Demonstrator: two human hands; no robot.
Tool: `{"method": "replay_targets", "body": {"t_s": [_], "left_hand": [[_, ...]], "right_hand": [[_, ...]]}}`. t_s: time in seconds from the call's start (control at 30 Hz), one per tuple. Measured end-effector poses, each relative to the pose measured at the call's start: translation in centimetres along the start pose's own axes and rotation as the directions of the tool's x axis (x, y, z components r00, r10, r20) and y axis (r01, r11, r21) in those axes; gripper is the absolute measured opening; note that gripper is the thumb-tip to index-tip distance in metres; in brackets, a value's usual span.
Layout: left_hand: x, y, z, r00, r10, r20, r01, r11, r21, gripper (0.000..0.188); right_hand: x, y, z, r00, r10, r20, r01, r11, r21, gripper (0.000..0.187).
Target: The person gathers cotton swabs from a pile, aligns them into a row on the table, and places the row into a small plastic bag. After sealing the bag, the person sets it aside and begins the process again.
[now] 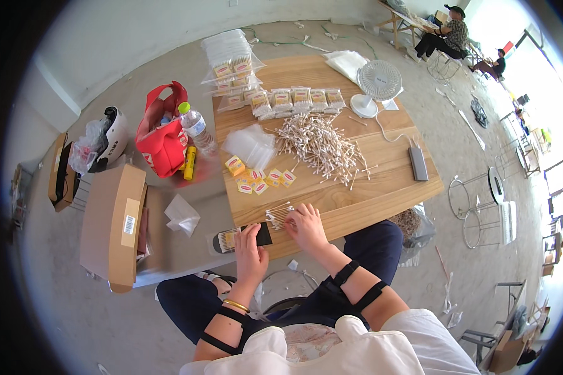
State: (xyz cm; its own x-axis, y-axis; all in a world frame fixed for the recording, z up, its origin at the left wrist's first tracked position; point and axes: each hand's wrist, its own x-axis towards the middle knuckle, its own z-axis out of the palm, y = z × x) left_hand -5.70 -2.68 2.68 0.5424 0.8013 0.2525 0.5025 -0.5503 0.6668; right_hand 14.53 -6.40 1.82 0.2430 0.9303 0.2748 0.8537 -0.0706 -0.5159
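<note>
A pile of white-tipped cotton swabs (322, 145) is heaped on the wooden table. My right hand (305, 226), fingers bent and closed, is on a small row of cotton swabs (275, 215) at the table's near edge. Left of it, my left hand (250, 249) rests with bent fingers on a small black holder (264, 234). More swabs (227, 240) lie side by side at its left end. The fingertips of both hands are partly hidden. Yellow-and-white paper labels (266, 180) and clear plastic bags (251, 147) lie beyond my hands.
Packed swab bundles (300, 99) line the far side near a white fan (380, 81) and a grey power bank (418, 164). At left are a cardboard box (112, 225), a red bag (162, 140) and a water bottle (197, 128). People sit at far right.
</note>
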Motion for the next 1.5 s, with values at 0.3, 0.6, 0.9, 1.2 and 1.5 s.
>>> {"method": "replay_targets", "body": {"t_s": [0.3,0.6,0.9,1.2,1.5], "left_hand": [[0.5,0.6,-0.2,0.999,0.028,0.023,-0.030,0.995,0.100,0.062],[3.2,0.6,2.6,0.992,0.099,0.076,-0.115,0.963,0.245,0.065],[4.3,0.8,6.0,0.966,0.109,0.233,-0.182,0.931,0.318,0.077],[3.0,0.4,4.5,0.955,0.111,0.276,-0.212,0.904,0.372,0.084],[2.7,0.7,4.5,0.952,0.093,0.292,-0.208,0.895,0.395,0.081]], "right_hand": [[0.7,0.2,-0.9,0.999,0.008,0.051,-0.008,1.000,0.001,0.011],[1.0,1.8,-3.7,0.952,-0.225,0.208,0.234,0.972,-0.023,0.013],[-0.6,4.4,-4.1,0.999,0.042,0.029,-0.042,0.999,-0.012,0.021],[-0.3,2.6,-3.6,0.999,-0.034,0.041,0.032,0.997,0.067,0.032],[4.5,3.5,-1.1,0.991,-0.064,0.119,0.054,0.995,0.085,0.006]]}}
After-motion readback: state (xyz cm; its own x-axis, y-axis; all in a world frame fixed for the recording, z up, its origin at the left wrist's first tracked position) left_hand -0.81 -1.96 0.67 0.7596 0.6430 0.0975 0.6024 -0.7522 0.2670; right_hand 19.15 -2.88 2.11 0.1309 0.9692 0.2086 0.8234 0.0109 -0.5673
